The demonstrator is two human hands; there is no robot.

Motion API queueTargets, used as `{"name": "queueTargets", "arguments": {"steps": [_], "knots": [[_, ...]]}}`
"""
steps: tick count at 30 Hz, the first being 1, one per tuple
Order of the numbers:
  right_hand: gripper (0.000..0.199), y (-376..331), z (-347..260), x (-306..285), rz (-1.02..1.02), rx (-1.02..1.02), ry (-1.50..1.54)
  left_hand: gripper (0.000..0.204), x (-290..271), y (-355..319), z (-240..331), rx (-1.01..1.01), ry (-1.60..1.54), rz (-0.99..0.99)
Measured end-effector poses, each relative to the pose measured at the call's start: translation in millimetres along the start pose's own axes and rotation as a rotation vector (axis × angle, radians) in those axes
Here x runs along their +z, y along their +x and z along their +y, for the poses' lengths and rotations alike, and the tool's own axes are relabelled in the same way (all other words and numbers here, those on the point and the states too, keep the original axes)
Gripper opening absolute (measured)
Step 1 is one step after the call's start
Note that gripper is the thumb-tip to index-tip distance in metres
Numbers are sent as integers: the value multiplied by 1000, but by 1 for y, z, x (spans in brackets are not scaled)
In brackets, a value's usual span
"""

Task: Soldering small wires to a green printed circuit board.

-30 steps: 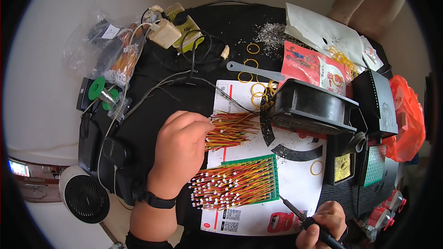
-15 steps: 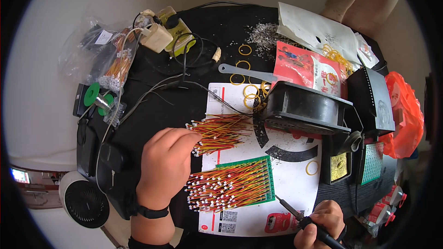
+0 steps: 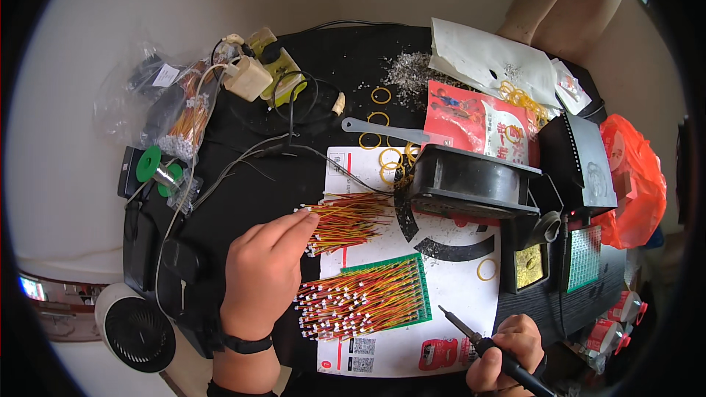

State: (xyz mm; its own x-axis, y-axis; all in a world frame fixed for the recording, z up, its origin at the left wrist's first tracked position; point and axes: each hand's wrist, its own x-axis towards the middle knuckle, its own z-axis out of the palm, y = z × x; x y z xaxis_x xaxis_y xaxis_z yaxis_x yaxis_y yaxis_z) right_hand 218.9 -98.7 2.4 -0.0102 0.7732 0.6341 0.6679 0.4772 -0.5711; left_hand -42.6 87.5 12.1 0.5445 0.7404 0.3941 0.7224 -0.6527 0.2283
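Note:
My left hand reaches in from the left, its fingertips pressed together at the white connector ends of a loose pile of red, yellow and black wires. Whatever lies between those fingertips is hidden. In front of the pile is a green circuit board, covered in rows of similar wires whose white connectors hang past its left side. My right hand grips a soldering iron by its dark handle. The iron's tip points up and left, just off the board's right edge, apart from it.
A black fan stands behind the board, with a sponge tray to its right. Solder spools, a bag of wires and a power strip lie left and back. Yellow rubber bands and cut scraps lie behind.
The view has shifted slightly. My left fingers have stretched out onto the connector ends of the loose pile. The iron's tip has moved slightly away from the board's edge.

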Motion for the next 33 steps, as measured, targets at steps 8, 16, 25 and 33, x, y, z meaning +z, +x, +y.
{"name": "queueTargets", "arguments": {"steps": [8, 16, 25, 33], "knots": [[21, 1, -1, -4, 72, -51, 32, 27, -21, -1, -3, -121, -295, 52], [12, 15, -4, 10, 124, 118, 353, 17, -11, -17, 5, -449, -947, 9], [28, -13, 5, 21, 267, 139, 17, 8, -8, -22, 19, -630, -1441, -52], [22, -10, 3, 26, 352, 213, -45, 11, -15, -25, 26, -588, -1523, -70]]}}
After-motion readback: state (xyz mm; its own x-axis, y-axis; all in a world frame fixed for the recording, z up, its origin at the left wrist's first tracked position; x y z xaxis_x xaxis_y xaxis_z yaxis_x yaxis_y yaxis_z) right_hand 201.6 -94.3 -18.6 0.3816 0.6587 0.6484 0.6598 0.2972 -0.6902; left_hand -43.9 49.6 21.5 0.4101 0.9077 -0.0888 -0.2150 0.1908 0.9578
